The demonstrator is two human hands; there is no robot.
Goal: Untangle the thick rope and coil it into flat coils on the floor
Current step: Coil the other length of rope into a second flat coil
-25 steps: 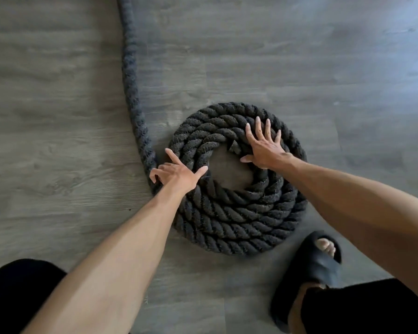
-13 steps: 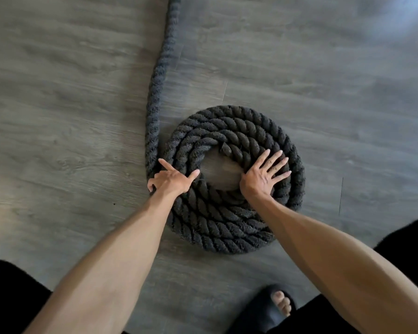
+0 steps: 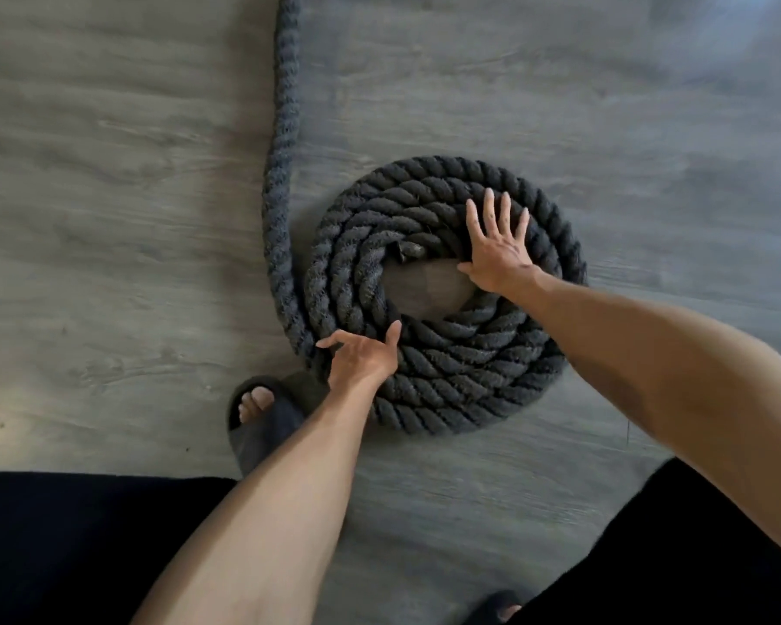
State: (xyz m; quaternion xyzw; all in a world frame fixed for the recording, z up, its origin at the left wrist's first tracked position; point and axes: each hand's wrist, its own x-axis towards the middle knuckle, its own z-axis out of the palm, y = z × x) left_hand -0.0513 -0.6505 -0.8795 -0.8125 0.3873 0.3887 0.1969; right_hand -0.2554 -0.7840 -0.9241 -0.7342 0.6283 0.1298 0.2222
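The right hand (image 3: 499, 259), spread flat, has moved to the far-right turns of the coil (image 3: 447, 367) on the floor (image 3: 109, 218), while the open left hand (image 3: 364, 360) pushes the loose rope (image 3: 278, 173) against its near-left edge, probably closing another turn.

My left foot wears a dark open-toed slide (image 3: 267, 435), toes (image 3: 255, 401) bare and pointing away from me. My right slide (image 3: 492, 608) only peeks in at the bottom edge, mostly hidden. Black cloth covers my legs: the left leg (image 3: 86, 548) fills the lower left corner, the right leg (image 3: 695, 557) the lower right.
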